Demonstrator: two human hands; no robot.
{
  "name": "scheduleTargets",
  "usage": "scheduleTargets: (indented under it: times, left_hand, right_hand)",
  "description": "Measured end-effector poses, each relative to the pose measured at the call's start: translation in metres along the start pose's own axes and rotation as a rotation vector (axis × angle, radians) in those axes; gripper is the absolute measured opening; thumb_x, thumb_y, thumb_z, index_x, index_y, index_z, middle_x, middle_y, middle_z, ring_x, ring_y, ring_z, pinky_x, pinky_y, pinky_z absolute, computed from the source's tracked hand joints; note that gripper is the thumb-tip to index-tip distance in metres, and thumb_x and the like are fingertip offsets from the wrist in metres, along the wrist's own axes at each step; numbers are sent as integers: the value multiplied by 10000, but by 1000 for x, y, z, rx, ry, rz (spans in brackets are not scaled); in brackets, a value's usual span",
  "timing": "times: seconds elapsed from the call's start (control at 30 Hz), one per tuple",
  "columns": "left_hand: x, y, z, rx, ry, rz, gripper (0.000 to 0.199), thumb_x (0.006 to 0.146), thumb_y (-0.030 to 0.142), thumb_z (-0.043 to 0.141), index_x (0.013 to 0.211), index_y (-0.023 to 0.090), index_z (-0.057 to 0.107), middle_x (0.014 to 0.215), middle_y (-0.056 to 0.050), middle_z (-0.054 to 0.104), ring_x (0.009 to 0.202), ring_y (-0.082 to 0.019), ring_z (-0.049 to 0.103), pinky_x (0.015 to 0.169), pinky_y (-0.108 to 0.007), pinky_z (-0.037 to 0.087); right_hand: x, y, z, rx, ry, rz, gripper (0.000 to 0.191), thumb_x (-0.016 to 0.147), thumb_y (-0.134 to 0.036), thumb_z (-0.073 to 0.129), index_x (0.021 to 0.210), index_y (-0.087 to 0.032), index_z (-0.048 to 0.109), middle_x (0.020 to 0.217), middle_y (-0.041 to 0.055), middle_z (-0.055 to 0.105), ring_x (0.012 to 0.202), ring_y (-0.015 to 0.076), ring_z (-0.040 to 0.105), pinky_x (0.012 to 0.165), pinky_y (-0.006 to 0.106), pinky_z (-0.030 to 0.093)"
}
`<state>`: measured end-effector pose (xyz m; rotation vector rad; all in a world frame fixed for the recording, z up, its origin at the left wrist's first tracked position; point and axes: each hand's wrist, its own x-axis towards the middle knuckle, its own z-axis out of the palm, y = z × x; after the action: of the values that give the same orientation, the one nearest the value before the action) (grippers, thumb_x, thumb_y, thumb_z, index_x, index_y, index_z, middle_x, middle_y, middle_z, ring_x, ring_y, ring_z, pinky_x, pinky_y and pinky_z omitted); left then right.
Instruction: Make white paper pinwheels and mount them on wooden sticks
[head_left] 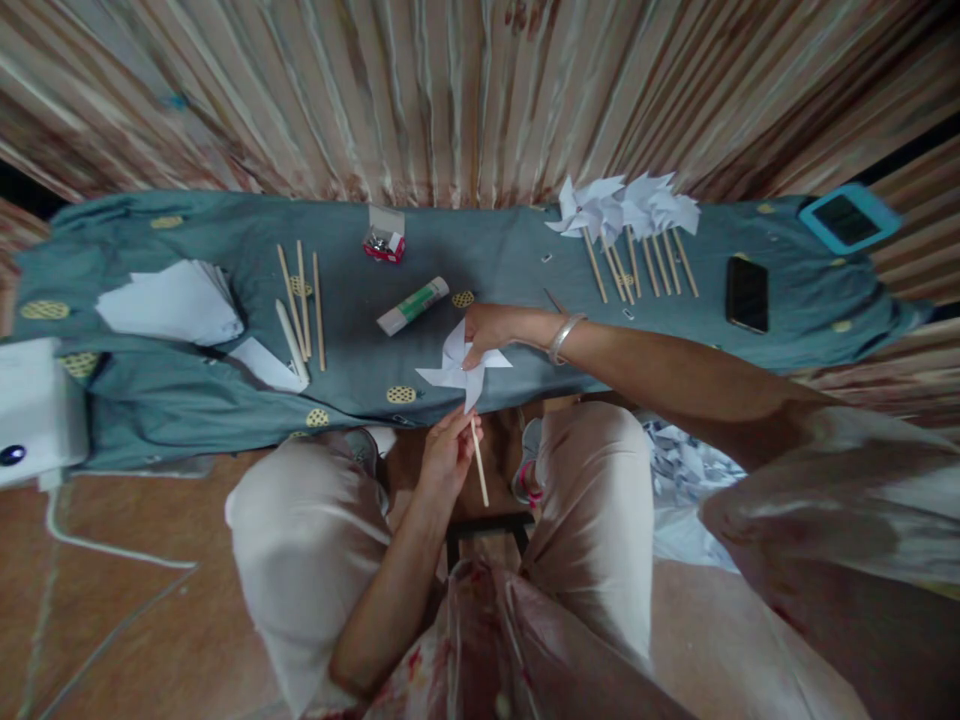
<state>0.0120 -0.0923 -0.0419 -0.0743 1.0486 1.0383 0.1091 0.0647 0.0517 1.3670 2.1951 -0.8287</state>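
A blue-green cloth [510, 265] with yellow pineapples covers the long table; on its left lie a paper stack [172, 303], a loose sheet [264, 364] and three wooden sticks [318, 310]; midway, an open red box [384, 248] and a glue stick [412, 306]; rightward, overlapping pinwheels [630, 208], a dark phone [748, 294] and a blue-framed device [851, 220].

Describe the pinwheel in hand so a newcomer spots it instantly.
Go to the green cloth, near edge, middle. There, beyond a stick in the left hand, is the white pinwheel. Unlike the pinwheels far right, it's under the right hand.
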Motion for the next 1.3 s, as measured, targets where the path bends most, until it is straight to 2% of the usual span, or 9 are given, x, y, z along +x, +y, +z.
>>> scheduleTargets:
  times: [0.17, 0.3, 0.57, 0.9, 1.13, 1.3]
  left_hand:
    - [1, 0, 0, -10, 11, -5, 75, 705, 39, 717, 756, 89, 694, 572, -4, 646, 486, -47, 569, 496, -140, 429]
    - [2, 0, 0, -17, 6, -5, 91, 683, 38, 736, 743, 92, 693, 571, 1, 642, 489, -45, 571, 495, -135, 430]
    - [2, -1, 0, 7, 6, 10, 88, 667, 59, 754, 700, 110, 690, 581, 6, 637, 473, -36, 547, 458, -132, 393]
    - [0, -1, 3, -18, 38, 4, 102, 657, 52, 758, 726, 105, 705, 613, -4, 656, 531, -51, 578, 540, -155, 447]
    - [0, -3, 7, -33, 4, 6, 98, 665, 66, 776, 717, 109, 705, 626, 2, 642, 537, -46, 563, 558, -161, 445]
    - [0, -6, 10, -43, 31, -9, 79, 693, 87, 768, 731, 115, 704, 619, 5, 637, 537, -54, 568, 589, -181, 462]
  right_hand:
    - [2, 1, 0, 44, -21, 8, 403, 645, -351, 841, 925, -73, 759, 875, 77, 740, 813, 190, 622, 668, 256, 416]
    - [3, 1, 0, 65, -17, 17, 361, 648, -328, 843, 878, -63, 763, 820, 72, 726, 796, 189, 619, 664, 259, 412]
    - [3, -2, 0, -2, -29, 37, 329, 709, -333, 804, 880, -57, 753, 822, 83, 718, 763, 180, 598, 618, 259, 393]
    - [3, -6, 0, -18, -28, 64, 319, 701, -309, 816, 887, -56, 755, 814, 80, 708, 766, 183, 605, 623, 257, 390]
    - [1, -6, 0, 3, -16, 52, 352, 680, -372, 820, 848, -70, 758, 825, 89, 707, 807, 215, 626, 653, 275, 417]
    - [1, -8, 0, -59, -4, 39, 333, 705, -379, 803, 815, -69, 754, 767, 77, 687, 789, 202, 616, 619, 260, 406]
